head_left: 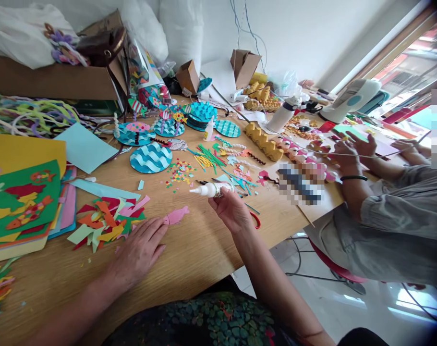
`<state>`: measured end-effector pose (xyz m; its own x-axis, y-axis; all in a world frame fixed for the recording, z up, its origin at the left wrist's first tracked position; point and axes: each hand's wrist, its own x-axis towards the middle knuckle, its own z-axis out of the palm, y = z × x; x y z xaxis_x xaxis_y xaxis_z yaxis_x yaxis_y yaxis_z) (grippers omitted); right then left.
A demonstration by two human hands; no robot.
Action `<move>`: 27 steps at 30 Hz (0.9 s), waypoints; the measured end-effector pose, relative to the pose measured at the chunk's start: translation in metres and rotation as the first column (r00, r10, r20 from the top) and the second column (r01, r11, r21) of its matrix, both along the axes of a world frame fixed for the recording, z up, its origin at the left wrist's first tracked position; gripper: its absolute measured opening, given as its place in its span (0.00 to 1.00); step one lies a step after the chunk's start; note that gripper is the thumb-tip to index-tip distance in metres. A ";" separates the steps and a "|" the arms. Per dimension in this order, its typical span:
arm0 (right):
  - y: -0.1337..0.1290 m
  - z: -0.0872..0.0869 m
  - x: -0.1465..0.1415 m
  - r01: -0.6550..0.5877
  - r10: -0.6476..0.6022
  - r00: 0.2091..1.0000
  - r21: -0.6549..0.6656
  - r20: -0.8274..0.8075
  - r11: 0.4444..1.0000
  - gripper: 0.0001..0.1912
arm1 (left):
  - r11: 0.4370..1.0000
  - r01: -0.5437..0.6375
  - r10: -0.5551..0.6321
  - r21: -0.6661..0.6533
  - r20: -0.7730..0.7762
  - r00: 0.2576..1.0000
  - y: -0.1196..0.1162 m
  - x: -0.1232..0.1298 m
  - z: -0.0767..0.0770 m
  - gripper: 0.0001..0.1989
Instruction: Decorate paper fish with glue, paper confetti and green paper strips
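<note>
A pink paper fish (176, 216) lies on the wooden table, its left end at the fingertips of my left hand (141, 247). That hand rests palm down, fingers extended. My right hand (230, 207) is wrapped round a white glue bottle (208, 190), held above the table with its nozzle pointing left. Colourful paper scraps (106, 221) are heaped left of the fish. Beyond the bottle are small confetti pieces (180, 174) and a blue disc with wavy strips (151, 157).
Coloured paper sheets (24, 206) are stacked at the left. Red-handled scissors (255, 220) lie near my right wrist. A second glue bottle (209, 129) stands farther back. Egg-carton strips (263, 142) run towards another person's hands (348, 153) at the right.
</note>
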<state>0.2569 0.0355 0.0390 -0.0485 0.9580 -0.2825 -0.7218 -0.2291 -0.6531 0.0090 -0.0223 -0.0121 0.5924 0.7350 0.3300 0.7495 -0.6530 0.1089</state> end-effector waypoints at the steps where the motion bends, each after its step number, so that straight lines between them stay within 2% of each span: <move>1: 0.000 0.000 0.001 -0.007 0.007 1.000 -0.010 -0.007 1.000 0.16 | 1.000 0.010 -0.010 0.010 0.001 1.000 0.001 -0.001 0.001 0.17; 5: -0.001 0.004 0.003 -0.007 0.006 0.999 -0.011 -0.035 1.000 0.14 | 1.000 0.005 -0.006 0.004 0.063 0.998 0.004 -0.004 0.012 0.18; 7: -0.004 0.007 -0.002 -0.036 0.035 0.996 -0.003 -0.081 0.999 0.15 | 0.995 -0.014 0.029 -0.101 0.148 0.989 0.007 0.000 0.021 0.20; 9: -0.009 0.011 -0.015 -0.106 0.105 0.986 -0.001 -0.131 0.994 0.15 | 0.964 0.006 0.071 -0.265 0.281 0.957 0.010 0.011 0.030 0.23; 12: -0.018 0.014 -0.041 -0.206 0.206 0.962 0.017 -0.178 0.978 0.16 | 0.876 0.100 0.201 -0.472 0.546 0.814 0.018 0.034 0.041 0.26; 14: -0.022 0.014 -0.055 -0.250 0.256 0.953 0.061 -0.161 0.966 0.16 | 0.811 0.165 0.309 -0.561 0.650 0.694 0.024 0.047 0.047 0.25; 16: -0.023 0.014 -0.061 -0.280 0.285 0.958 0.119 -0.031 0.953 0.15 | 0.755 0.181 0.444 -0.630 0.695 0.566 0.029 0.055 0.053 0.23; 18: -0.018 0.016 -0.058 -0.353 0.321 0.930 0.186 0.181 0.917 0.15 | 0.722 0.219 0.508 -0.656 0.718 0.476 0.034 0.058 0.059 0.22; 19: -0.014 0.017 -0.055 -0.407 0.332 0.890 0.219 0.311 0.887 0.16 | 0.712 0.247 0.518 -0.657 0.729 0.447 0.036 0.059 0.062 0.22; 21: -0.002 0.021 -0.048 -0.527 0.304 0.754 0.262 0.582 0.808 0.17 | 0.701 0.295 0.518 -0.649 0.748 0.416 0.042 0.059 0.067 0.21; 23: 0.016 0.024 -0.042 -0.613 0.155 0.557 0.277 0.816 0.740 0.15 | 0.704 0.309 0.500 -0.639 0.755 0.424 0.050 0.057 0.070 0.21; 25: 0.040 0.025 -0.038 -0.689 0.101 0.433 0.257 0.896 0.678 0.14 | 0.732 0.273 0.460 -0.625 0.748 0.480 0.057 0.052 0.070 0.22; 26: 0.054 0.024 -0.036 -0.689 0.090 0.418 0.251 0.904 0.679 0.15 | 0.752 0.232 0.440 -0.617 0.732 0.520 0.059 0.048 0.069 0.23; 27: 0.070 0.023 -0.034 -0.657 0.046 0.403 0.255 0.914 0.709 0.15 | 0.776 0.179 0.422 -0.605 0.708 0.566 0.060 0.042 0.067 0.25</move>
